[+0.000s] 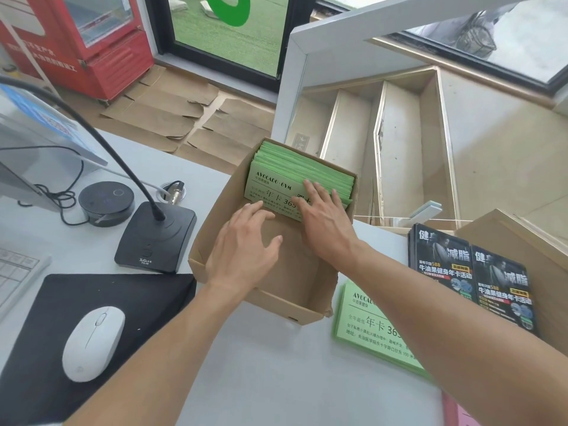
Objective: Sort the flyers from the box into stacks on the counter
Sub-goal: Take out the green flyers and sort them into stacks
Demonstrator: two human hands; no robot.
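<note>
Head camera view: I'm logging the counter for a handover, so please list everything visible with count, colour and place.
Cardboard box: one, brown, open, centre of counter.
Green flyers in box: one batch, at the box's far end.
Green flyer stack: one, on counter right of box.
Black flyers: two stacks side by side, far right.
Pink paper: a corner, bottom right.
Mouse: one, white, on black mouse pad.
Desk microphone: one, black, left of box.
Round device: one, black, behind the microphone.
Keyboard: one, white, left edge.
Fridge: one, red, on floor.
Left hand: inside box.
Right hand: on the boxed flyers.
</note>
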